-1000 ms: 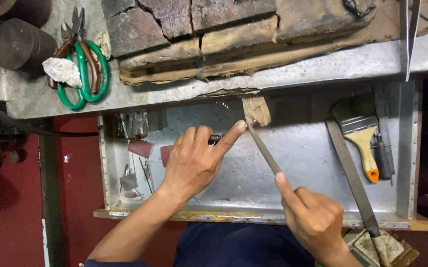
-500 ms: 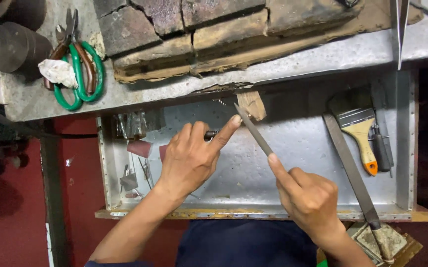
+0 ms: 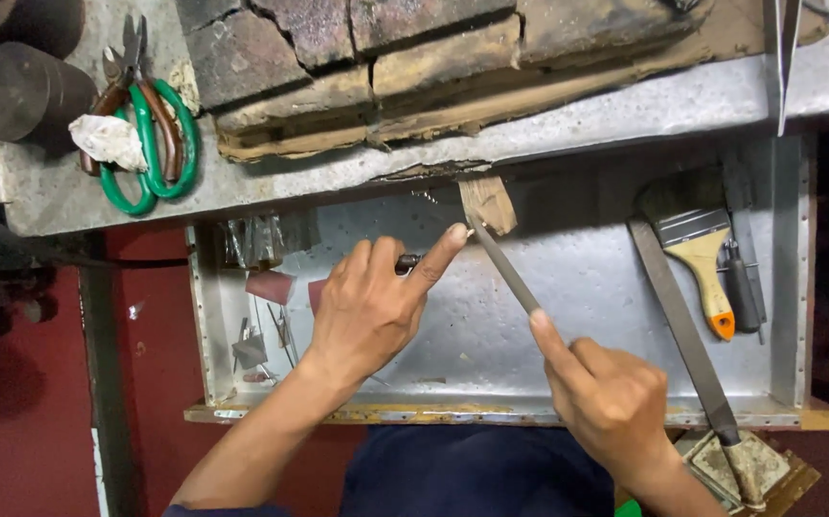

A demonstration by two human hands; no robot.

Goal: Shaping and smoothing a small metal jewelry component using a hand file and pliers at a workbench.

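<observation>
My right hand (image 3: pixel 615 397) grips the metal file (image 3: pixel 505 273), index finger along it, tip at the wooden bench peg (image 3: pixel 488 203). My left hand (image 3: pixel 371 306) is loose, index fingertip steadying the file's tip above the tray (image 3: pixel 587 287).

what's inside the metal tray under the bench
In the metal tray: a paintbrush, a long flat file and small scraps at left. The left hand covers whatever lies beneath it.

Grey tabletop (image 3: pixel 625 115) bearing green-handled shears (image 3: pixel 151 144), a dark metal cylinder (image 3: pixel 17 91) and worn blocks (image 3: pixel 386 57); metal tray (image 3: pixel 587 287) below holding a paintbrush (image 3: pixel 697 239) and a long file (image 3: pixel 682 335).
</observation>
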